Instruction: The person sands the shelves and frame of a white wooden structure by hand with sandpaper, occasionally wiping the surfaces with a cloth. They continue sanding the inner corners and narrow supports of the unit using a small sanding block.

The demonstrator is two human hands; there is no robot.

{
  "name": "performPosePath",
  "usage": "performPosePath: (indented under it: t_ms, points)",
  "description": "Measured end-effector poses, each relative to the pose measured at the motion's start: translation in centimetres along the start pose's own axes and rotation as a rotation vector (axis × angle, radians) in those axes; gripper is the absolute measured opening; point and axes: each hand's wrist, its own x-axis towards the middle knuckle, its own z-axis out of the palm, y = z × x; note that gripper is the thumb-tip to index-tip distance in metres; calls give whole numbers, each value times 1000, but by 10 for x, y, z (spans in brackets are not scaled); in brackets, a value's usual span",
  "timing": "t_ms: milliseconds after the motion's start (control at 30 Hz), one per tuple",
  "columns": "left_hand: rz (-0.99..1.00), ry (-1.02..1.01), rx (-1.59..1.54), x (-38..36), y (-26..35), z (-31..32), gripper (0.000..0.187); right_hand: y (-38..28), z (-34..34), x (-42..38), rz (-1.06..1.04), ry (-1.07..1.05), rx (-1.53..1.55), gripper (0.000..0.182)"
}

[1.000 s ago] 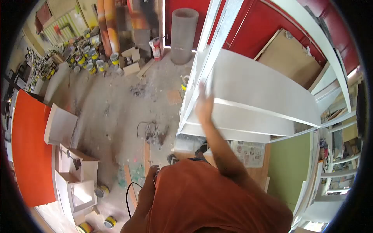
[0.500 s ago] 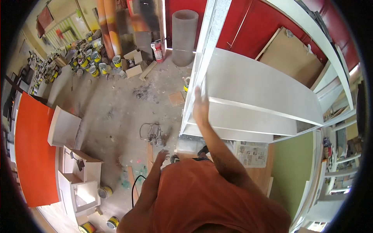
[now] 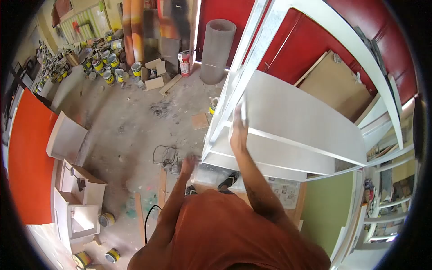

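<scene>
A tall white shelf unit (image 3: 288, 143) with a curved top stands in front of me. My right hand (image 3: 239, 128) is at its left upright, fingers pointing up along the edge. A thin pale strip (image 3: 244, 109) shows against those fingers; I cannot tell what it is. Lower down, my left hand (image 3: 191, 164) is blurred but has its fingers stretched out, holding nothing, near the unit's lower left corner.
A rough grey cylinder (image 3: 218, 51) stands by the red wall (image 3: 288, 45). Paint cans (image 3: 108, 76) crowd the back left. An orange panel (image 3: 31, 157) and small white cabinet (image 3: 81, 202) are at left. A tangled cable (image 3: 165, 155) and newspaper (image 3: 283, 191) lie on the floor.
My right hand has slid down along the upright with the pale strip. My left hand has moved up and forward toward the unit's lower corner. The view has shifted slightly.
</scene>
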Motion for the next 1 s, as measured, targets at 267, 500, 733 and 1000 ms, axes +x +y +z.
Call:
performPosePath:
  t_ms: [267, 500, 733, 1000]
  points:
    - [1088, 251, -122, 0, 485, 51, 35, -12, -69, 32, 120, -38, 19, 68]
    - [1187, 144, -279, 29, 553, 75, 35, 30, -132, 40, 142, 92, -243, 61]
    - [1259, -90, -281, 57, 562, 62, 27, 73, -158, 62, 222, 215, -7, 53]
    - [1293, -170, -316, 57, 564, 57, 32, 91, -167, 62, 164, 227, -174, 52]
